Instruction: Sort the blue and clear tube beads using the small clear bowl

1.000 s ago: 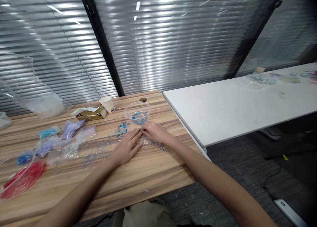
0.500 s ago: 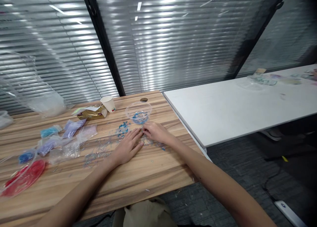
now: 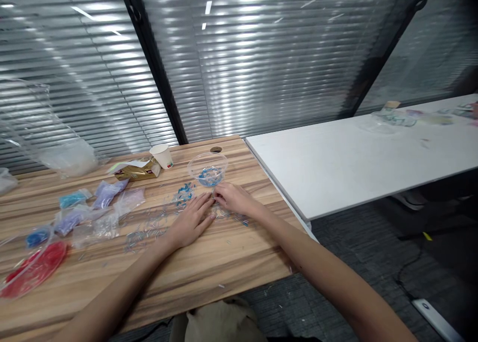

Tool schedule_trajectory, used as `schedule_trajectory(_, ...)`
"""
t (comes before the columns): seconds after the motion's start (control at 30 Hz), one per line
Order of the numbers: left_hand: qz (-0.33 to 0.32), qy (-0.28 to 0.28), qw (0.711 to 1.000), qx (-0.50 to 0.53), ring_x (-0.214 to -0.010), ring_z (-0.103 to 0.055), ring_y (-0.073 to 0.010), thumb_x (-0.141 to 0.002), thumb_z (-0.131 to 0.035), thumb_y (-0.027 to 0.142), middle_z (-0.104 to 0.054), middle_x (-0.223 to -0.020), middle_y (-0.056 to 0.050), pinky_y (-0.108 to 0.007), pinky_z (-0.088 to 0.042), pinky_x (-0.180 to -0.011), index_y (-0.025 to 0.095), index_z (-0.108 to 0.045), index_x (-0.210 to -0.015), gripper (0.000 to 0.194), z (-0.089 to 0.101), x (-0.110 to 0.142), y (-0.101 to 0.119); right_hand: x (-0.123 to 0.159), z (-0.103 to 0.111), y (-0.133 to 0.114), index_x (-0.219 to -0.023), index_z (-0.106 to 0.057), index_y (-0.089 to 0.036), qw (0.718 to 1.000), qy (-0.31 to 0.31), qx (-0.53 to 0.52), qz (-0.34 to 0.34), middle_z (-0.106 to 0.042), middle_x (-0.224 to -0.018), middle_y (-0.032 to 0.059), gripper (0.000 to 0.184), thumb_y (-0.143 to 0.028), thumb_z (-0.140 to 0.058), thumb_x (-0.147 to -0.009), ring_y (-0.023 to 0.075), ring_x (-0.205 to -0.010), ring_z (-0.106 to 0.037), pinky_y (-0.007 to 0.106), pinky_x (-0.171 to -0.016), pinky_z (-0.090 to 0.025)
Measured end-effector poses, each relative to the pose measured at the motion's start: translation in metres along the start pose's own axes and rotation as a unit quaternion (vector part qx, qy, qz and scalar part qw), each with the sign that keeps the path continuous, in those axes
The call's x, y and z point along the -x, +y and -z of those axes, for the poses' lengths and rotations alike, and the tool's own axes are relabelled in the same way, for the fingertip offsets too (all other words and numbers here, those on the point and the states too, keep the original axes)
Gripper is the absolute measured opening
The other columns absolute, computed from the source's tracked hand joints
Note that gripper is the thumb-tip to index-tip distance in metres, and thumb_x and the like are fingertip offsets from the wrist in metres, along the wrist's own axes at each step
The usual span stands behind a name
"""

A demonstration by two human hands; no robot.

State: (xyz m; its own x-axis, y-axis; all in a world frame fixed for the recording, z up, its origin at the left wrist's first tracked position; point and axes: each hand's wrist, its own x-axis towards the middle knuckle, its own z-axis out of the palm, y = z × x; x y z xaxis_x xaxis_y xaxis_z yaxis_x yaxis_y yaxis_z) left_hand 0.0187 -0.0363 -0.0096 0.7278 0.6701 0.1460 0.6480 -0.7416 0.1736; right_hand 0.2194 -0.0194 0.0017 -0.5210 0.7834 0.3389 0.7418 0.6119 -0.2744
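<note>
My left hand lies palm down on the wooden table, its fingers stretched out toward the right hand. Just beside its fingertips, my right hand has its thumb and fingers pinched together near the tabletop. Whatever is in the pinch is too small to make out. Beyond the right hand stands a clear plastic bowl with small blue pieces in it. A little heap of blue pieces sits to the left of the bowl. Thin clear tube-like pieces are scattered on both sides of the hands.
Bags of turquoise, purple and clear pieces lie at the left. A bag with red contents is nearer. Farther back are a gold box, a paper cup and a large clear bag. A white table adjoins at the right.
The view has shifted very slightly. Both hands keep nearly the same place and pose, and the pieces around them look unchanged.
</note>
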Motion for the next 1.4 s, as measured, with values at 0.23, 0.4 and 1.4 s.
schedule_trajectory(0.23,0.0,-0.001,1.0,0.006,-0.136,-0.025,-0.024,-0.096,-0.029,0.044,-0.03,-0.146,-0.013,-0.048,-0.021,-0.112,0.015,-0.036,-0.138,0.052,0.0014,-0.0008,0.0007,-0.0001,-0.0005,0.0005,-0.083,-0.06,-0.014,1.0,-0.005,-0.004,0.001,-0.064,-0.084,0.0072,0.014,-0.015,-0.048,-0.089,0.0165,-0.077,-0.057,0.024,-0.068,-0.039)
schedule_trajectory(0.4,-0.001,0.002,1.0,0.004,-0.136,-0.025,-0.0241,-0.096,-0.031,0.043,-0.031,-0.146,-0.013,-0.048,-0.022,-0.112,0.015,-0.036,-0.138,0.05,0.0016,-0.0007,0.0013,-0.0001,0.0001,-0.0005,-0.083,-0.061,-0.013,1.0,-0.007,-0.003,-0.002,-0.063,-0.084,0.0075,0.013,-0.014,-0.049,-0.088,0.0165,-0.077,-0.056,0.023,-0.068,-0.039)
schedule_trajectory(1.4,-0.007,0.006,1.0,-0.001,-0.136,-0.026,-0.0233,-0.096,-0.029,0.044,-0.032,-0.146,-0.013,-0.046,-0.023,-0.112,0.015,-0.037,-0.138,0.051,0.0021,-0.0016,0.001,0.0006,0.0,-0.0012,-0.084,-0.059,-0.014,1.0,-0.002,0.012,-0.008,-0.063,-0.085,0.0067,0.012,-0.017,-0.049,-0.089,0.0171,-0.078,-0.056,0.024,-0.067,-0.039)
